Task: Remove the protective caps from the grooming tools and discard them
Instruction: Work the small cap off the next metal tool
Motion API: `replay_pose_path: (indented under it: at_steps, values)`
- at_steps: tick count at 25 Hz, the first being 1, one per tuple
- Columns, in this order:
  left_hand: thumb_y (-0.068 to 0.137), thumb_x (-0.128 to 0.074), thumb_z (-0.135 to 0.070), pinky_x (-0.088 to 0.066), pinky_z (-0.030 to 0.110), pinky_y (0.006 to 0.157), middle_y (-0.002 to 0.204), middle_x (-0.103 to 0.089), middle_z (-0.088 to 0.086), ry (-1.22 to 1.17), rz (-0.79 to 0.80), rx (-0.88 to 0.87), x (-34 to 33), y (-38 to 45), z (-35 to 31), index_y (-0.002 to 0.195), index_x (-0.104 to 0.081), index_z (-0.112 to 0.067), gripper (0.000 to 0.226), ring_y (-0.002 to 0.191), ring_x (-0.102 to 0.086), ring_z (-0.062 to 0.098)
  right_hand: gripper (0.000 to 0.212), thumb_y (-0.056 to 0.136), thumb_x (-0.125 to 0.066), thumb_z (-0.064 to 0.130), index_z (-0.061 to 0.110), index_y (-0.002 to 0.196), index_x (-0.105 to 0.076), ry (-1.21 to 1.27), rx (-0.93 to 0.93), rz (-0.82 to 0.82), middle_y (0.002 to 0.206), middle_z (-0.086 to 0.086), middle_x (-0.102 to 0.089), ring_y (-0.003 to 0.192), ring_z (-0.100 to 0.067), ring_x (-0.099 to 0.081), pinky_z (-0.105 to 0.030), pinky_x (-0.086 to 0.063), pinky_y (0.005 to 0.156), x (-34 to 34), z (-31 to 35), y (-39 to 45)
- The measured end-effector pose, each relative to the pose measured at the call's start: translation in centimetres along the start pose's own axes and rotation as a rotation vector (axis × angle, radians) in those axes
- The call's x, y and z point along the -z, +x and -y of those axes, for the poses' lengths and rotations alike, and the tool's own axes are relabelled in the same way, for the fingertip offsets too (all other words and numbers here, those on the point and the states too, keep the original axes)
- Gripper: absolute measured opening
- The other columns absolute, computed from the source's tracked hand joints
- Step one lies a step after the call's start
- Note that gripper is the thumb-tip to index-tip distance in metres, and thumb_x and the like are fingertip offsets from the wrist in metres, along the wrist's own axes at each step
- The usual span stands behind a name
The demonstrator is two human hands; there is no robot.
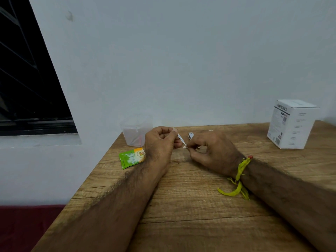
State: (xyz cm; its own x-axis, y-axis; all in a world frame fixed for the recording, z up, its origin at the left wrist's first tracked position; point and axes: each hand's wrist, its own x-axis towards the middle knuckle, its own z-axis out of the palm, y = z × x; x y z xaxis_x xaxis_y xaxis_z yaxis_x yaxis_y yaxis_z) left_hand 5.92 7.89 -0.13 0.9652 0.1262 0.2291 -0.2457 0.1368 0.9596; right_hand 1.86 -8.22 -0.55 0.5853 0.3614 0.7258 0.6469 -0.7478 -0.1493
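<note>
Head view shows your left hand [161, 140] pinching a thin metal grooming tool [181, 139] by its upper end, slanted down toward the right so the capped tip faces your other hand. Your right hand [209, 151] pinches the small white cap [184, 147] at that lower tip between thumb and forefinger, set to pull it off along the shaft. Both hands hover just above the wooden table [190, 206]. A clear plastic container [135, 131] stands near your left hand, likely where caps go. More metal tools [190, 135] lie behind your right hand, partly hidden. A green sachet [131, 158] and white box [292, 124] sit aside
</note>
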Motion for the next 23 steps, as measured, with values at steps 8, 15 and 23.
replay_pose_path:
  at_steps: [8, 15, 23]
  values:
    - [0.089, -0.07, -0.003, -0.058, 0.027, 0.056, 0.067, -0.069, 0.01, -0.015, 0.06, 0.001, -0.1, -0.3, -0.1, 0.09, -0.067, 0.0, 0.004, 0.054, -0.064, 0.019, 0.025, 0.084, -0.055, 0.031, 0.017, 0.088, -0.076, 0.026, -0.022, 0.015, 0.077, 0.004, -0.071, 0.071, -0.018, -0.064, -0.041, -0.053, 0.066, 0.0, -0.1, 0.3]
    - [0.094, -0.069, -0.014, -0.058, 0.026, 0.056, 0.069, -0.071, 0.009, 0.148, 0.258, -0.094, -0.5, -1.2, -0.3, 0.095, -0.068, -0.002, 0.012, 0.058, -0.068, 0.015, 0.018, 0.091, -0.063, 0.025, 0.01, 0.085, -0.071, -0.011, -0.097, -0.277, 0.079, 0.0, -0.067, 0.073, -0.017, -0.062, -0.039, -0.053, 0.068, 0.2, -0.6, 0.5]
    - [0.093, -0.07, -0.011, -0.063, 0.037, 0.063, 0.073, -0.074, 0.012, 0.285, 0.305, -0.218, -0.6, -1.3, -0.2, 0.094, -0.071, -0.003, 0.008, 0.065, -0.073, 0.024, 0.012, 0.094, -0.06, 0.017, 0.009, 0.092, -0.069, -0.109, -0.007, -0.222, 0.087, -0.002, -0.066, 0.08, -0.021, -0.063, -0.041, -0.053, 0.069, 0.0, -1.4, 0.6]
